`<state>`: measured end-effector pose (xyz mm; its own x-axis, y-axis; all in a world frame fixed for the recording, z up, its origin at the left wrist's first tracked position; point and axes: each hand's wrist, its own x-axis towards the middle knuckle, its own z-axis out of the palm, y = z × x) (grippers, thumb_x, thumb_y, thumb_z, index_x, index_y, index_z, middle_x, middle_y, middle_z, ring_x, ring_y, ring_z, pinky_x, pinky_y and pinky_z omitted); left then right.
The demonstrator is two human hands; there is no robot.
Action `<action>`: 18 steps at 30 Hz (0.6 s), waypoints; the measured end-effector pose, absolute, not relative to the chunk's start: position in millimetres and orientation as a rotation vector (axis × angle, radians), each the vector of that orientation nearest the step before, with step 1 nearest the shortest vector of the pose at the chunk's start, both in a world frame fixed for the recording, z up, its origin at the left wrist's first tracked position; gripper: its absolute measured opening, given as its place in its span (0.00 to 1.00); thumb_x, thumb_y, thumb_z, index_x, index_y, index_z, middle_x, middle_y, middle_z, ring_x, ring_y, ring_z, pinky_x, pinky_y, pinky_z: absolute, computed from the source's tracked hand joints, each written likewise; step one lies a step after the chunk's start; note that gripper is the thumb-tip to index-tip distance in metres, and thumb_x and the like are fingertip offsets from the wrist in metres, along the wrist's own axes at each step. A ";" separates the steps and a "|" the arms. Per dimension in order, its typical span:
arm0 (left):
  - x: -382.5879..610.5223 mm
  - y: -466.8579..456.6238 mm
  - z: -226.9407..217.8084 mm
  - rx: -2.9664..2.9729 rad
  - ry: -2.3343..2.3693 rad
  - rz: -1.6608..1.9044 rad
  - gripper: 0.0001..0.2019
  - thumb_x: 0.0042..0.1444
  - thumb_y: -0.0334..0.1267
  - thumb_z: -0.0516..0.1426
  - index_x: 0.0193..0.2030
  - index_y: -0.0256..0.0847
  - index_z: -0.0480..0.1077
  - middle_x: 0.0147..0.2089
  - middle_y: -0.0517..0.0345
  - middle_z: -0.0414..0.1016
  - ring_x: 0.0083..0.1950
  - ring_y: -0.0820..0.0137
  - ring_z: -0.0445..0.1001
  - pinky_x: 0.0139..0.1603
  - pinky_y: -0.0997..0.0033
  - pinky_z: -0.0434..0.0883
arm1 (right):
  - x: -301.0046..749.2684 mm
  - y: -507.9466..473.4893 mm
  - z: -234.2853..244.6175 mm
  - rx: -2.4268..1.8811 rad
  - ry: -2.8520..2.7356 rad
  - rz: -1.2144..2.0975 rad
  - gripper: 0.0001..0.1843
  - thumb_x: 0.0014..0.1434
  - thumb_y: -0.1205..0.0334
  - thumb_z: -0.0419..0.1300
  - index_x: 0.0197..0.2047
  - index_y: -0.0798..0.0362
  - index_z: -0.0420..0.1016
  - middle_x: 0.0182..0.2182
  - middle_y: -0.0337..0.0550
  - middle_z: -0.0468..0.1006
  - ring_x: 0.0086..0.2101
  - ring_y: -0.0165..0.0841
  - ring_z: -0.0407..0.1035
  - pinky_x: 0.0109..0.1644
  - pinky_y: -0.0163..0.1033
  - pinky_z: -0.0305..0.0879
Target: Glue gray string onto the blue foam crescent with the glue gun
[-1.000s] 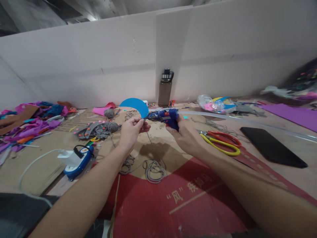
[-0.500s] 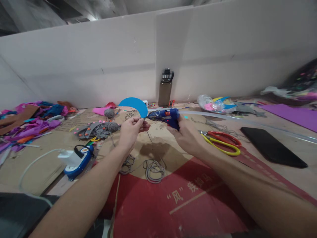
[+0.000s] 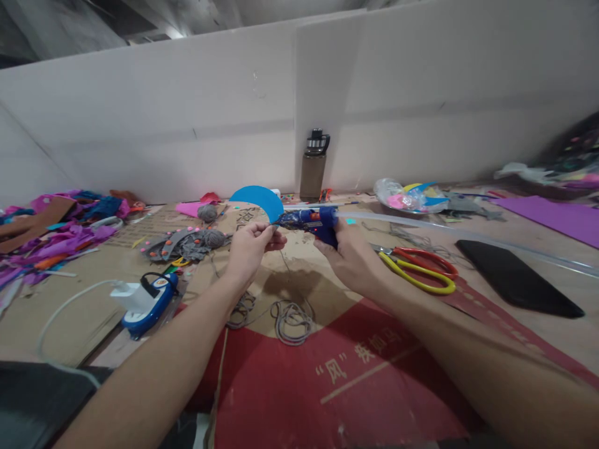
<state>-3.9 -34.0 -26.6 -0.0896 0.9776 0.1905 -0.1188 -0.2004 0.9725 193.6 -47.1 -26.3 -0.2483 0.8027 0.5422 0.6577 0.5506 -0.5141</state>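
Note:
Pinched between the fingers of my left hand (image 3: 257, 244) is the lower tip of a blue crescent-shaped piece (image 3: 258, 197), which curves up and to the left. My right hand (image 3: 347, 249) is wrapped round the handle of a blue glue gun (image 3: 322, 221). Its nozzle points left and meets the crescent's tip by my left fingertips; whether it touches cannot be made out. A clear glue stick (image 3: 397, 218) runs out behind the gun to the right. Grey cord hangs below my left fingers, above a loose coil of grey cord (image 3: 292, 321) on the cardboard.
Scissors (image 3: 421, 268) with red and yellow handles and a black phone (image 3: 517, 277) lie right. A blue power strip (image 3: 150, 307) with a white plug sits left, near grey yarn (image 3: 187, 244) and purple scraps (image 3: 70, 240). A bottle (image 3: 313, 168) stands against the white wall.
My left hand and the blue crescent have shifted slightly right and down in the view. The glue gun stays at the crescent's tip, and both grips are unchanged.

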 end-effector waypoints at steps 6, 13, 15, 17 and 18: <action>-2.7 -33.1 -27.2 1.220 1.059 1.469 0.11 0.47 0.40 0.63 0.29 0.33 0.70 0.27 0.53 0.76 0.27 0.72 0.76 0.34 0.69 0.75 | 192.3 -47.9 -26.3 -1.177 -1.982 0.208 0.14 0.60 0.57 0.52 0.47 0.55 0.66 0.36 0.51 0.75 0.33 0.40 0.68 0.38 0.44 0.61; -2.2 -33.9 -22.2 1.163 1.071 1.519 0.09 0.48 0.38 0.62 0.29 0.32 0.70 0.26 0.53 0.76 0.27 0.72 0.76 0.34 0.70 0.74 | 194.5 -48.2 -24.0 -1.162 -1.969 0.244 0.16 0.60 0.58 0.53 0.50 0.54 0.66 0.37 0.50 0.75 0.35 0.40 0.69 0.40 0.45 0.63; -3.1 -32.9 -21.8 1.155 1.071 1.529 0.09 0.49 0.38 0.62 0.29 0.32 0.70 0.27 0.52 0.76 0.26 0.73 0.75 0.33 0.71 0.74 | 194.2 -49.3 -21.6 -1.151 -1.954 0.275 0.16 0.59 0.58 0.53 0.50 0.54 0.66 0.37 0.49 0.76 0.35 0.40 0.69 0.40 0.44 0.64; -4.0 -31.6 -21.4 1.149 1.069 1.538 0.08 0.49 0.36 0.61 0.29 0.32 0.70 0.27 0.52 0.76 0.26 0.73 0.75 0.32 0.72 0.73 | 193.5 -49.7 -19.8 -1.146 -1.935 0.307 0.16 0.59 0.59 0.53 0.50 0.54 0.66 0.38 0.49 0.76 0.36 0.40 0.69 0.41 0.44 0.64; -4.4 -31.0 -21.2 1.142 1.066 1.549 0.07 0.49 0.35 0.61 0.29 0.32 0.70 0.27 0.52 0.76 0.26 0.73 0.75 0.32 0.72 0.73 | 193.1 -48.9 -19.9 -1.147 -1.922 0.324 0.16 0.59 0.60 0.53 0.49 0.54 0.66 0.39 0.49 0.76 0.37 0.40 0.69 0.43 0.45 0.64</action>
<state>-4.4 -31.0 -21.2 -0.1601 0.9689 0.1887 -0.1694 -0.2153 0.9617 193.1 -48.9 -19.9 -0.2160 0.8161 0.5360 0.5956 0.5451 -0.5900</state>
